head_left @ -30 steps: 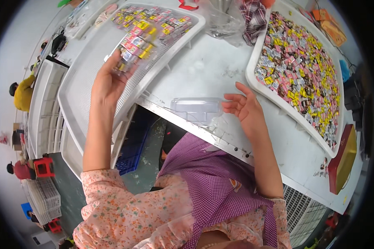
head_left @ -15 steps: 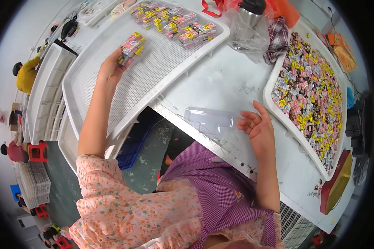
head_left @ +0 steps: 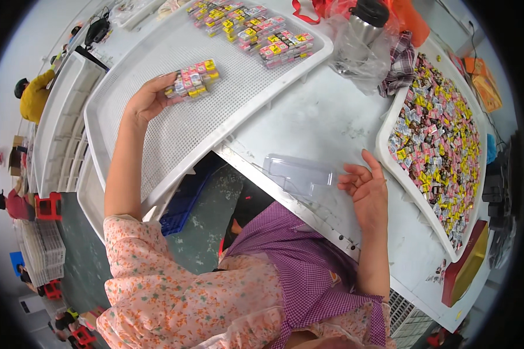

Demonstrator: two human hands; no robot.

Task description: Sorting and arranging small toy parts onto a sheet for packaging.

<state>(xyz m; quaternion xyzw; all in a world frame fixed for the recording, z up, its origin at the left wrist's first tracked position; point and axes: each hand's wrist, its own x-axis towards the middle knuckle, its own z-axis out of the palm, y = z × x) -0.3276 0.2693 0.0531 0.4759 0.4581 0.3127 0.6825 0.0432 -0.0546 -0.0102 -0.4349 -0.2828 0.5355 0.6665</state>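
Over the white perforated tray [head_left: 157, 139] at the left, my left hand [head_left: 148, 98] grips one end of a clear box of small wrapped candies [head_left: 193, 79], pink, yellow and white. Similar filled boxes [head_left: 256, 32] stand in a row along the tray's far side. My right hand [head_left: 367, 189] is above the white table, palm partly up and fingers loosely spread, holding nothing. Just left of its fingertips a clear plastic box [head_left: 300, 174] lies near the table's front edge; no candies show in it.
A white tray heaped with loose wrapped candies [head_left: 436, 151] occupies the right side. Behind the table's middle are a steel flask [head_left: 368, 23], plastic bags and a plaid cloth [head_left: 399, 64]. A red and gold box [head_left: 466, 264] lies at the right edge. Other people work far left.
The filled candy box in my left hand has turned toward level and come a little nearer. My right hand stays open beside the clear box. The whole view has shifted slightly.
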